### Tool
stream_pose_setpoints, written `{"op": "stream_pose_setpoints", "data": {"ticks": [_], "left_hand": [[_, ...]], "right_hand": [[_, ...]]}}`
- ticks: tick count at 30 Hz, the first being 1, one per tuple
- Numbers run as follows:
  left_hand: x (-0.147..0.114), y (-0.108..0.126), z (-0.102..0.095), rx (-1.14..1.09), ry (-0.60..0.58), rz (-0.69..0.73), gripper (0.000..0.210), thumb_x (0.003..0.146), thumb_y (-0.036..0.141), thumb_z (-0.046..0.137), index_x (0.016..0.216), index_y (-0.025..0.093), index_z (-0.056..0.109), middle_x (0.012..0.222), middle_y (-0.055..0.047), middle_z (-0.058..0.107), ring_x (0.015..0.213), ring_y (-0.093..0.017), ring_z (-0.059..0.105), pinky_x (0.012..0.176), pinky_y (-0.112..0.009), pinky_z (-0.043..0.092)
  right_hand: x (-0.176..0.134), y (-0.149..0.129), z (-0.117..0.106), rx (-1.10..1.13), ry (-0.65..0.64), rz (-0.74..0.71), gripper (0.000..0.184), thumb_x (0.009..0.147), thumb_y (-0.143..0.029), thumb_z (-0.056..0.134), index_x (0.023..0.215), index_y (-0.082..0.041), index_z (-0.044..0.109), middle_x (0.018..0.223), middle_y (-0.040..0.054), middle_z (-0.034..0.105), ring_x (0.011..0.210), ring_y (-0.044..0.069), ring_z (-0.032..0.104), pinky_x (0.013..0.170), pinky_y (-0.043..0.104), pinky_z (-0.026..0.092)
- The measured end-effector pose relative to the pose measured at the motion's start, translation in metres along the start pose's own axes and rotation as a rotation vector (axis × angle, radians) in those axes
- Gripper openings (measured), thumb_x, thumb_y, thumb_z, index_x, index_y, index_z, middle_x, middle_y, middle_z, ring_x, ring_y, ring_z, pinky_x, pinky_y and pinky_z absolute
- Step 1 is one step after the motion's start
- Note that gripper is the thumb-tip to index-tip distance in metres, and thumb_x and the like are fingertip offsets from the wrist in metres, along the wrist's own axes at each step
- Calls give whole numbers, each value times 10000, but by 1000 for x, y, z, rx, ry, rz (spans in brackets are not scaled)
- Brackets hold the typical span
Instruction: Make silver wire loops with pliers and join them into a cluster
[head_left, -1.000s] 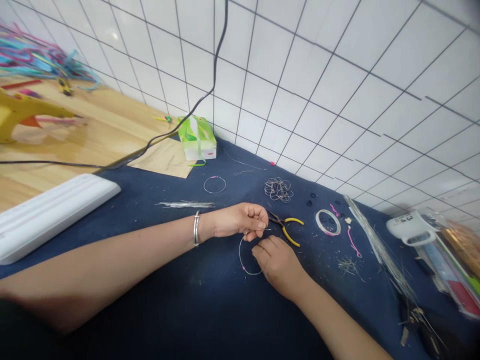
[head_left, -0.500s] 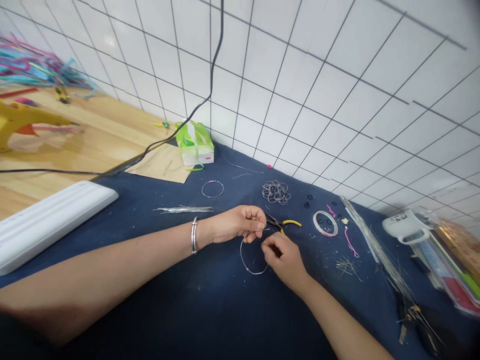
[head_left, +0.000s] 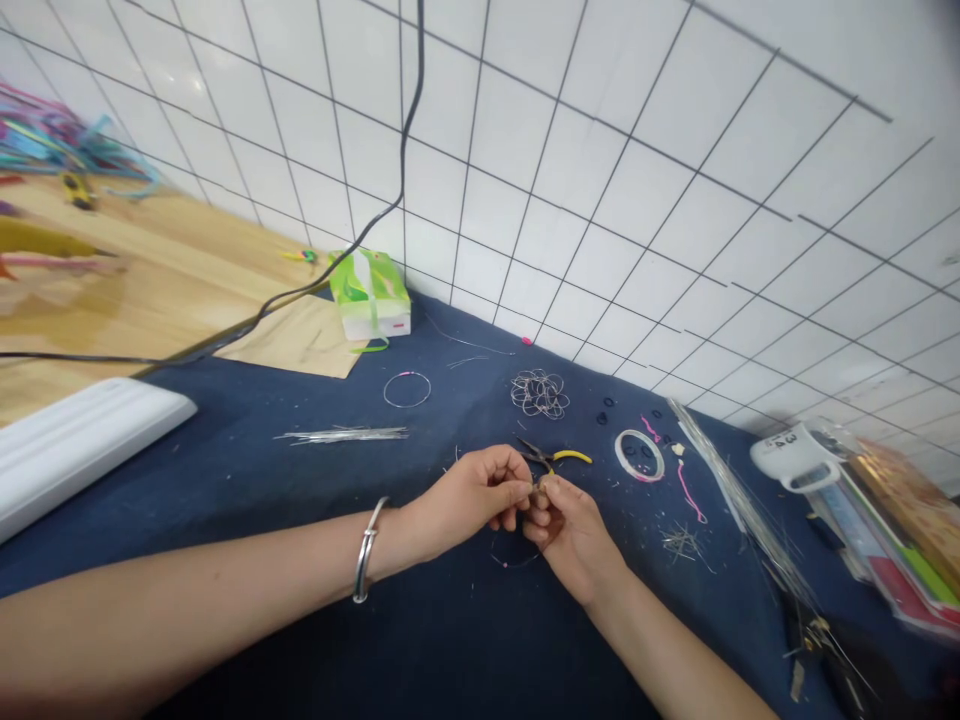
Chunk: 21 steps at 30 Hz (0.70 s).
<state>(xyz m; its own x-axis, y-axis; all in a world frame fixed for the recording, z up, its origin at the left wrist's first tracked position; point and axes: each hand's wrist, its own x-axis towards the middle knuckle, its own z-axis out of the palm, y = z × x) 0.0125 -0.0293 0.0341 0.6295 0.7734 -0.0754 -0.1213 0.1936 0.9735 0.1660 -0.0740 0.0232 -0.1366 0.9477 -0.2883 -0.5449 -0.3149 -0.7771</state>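
Observation:
My left hand [head_left: 487, 492] is pinched closed, with a silver bangle on its wrist. My right hand [head_left: 571, 532] pinches right beside it, the fingertips of both meeting. A thin wire loop [head_left: 505, 565] with a small pink spot hangs below the fingers, its upper part hidden by the hands. Just behind the fingertips lie pliers with yellow handles [head_left: 572, 456] on the dark blue cloth. A finished-looking wire ring [head_left: 407, 404] with a pink piece lies to the left, and a heap of wire rings [head_left: 540, 394] is beyond the hands.
Straight wires [head_left: 345, 435] lie left of my hands. At right are a white tape-like ring [head_left: 619, 462], wire scraps [head_left: 682, 542], a long wire bundle [head_left: 731, 485] and a white mug [head_left: 795, 458]. A tissue pack [head_left: 373, 295] and a white power strip [head_left: 90, 440] stand at left.
My right hand has moved up to meet my left fingertips and turned its fingers upward. The wire loop now hangs lower and more edge-on. The view has shifted slightly.

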Motion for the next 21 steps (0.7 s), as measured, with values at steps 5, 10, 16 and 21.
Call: {"op": "stream_pose_setpoints", "data": {"ticks": [5,10,16,21], "left_hand": [[0,0,2,-12,22,7,70,791,218,522,788,155,492,622,34,550,496,-63,498,464,-178,379],[1,0,6,-36,73,15,69,785,209,525,791,156,481,640,32,554,497,-64,503,473,-186,392],[2,-1,12,-48,145,37,52,793,197,507,781,160,473,641,24,569,511,-74,518,485,-196,402],[3,-4,14,-33,189,36,33,801,190,493,794,164,473,634,20,573,527,-84,530,495,-204,409]], "right_hand": [[0,1,1,-30,25,2,165,760,-290,597,696,-160,518,643,-23,466,551,74,400,487,198,318],[1,2,2,-16,48,-22,154,766,-287,596,713,-163,522,663,-21,479,561,75,414,490,197,326],[5,5,4,8,68,-52,166,772,-297,591,706,-159,524,631,-26,474,554,75,438,489,196,337],[6,7,5,19,50,-74,186,790,-302,571,689,-155,516,603,-28,457,555,79,454,496,196,342]]}}
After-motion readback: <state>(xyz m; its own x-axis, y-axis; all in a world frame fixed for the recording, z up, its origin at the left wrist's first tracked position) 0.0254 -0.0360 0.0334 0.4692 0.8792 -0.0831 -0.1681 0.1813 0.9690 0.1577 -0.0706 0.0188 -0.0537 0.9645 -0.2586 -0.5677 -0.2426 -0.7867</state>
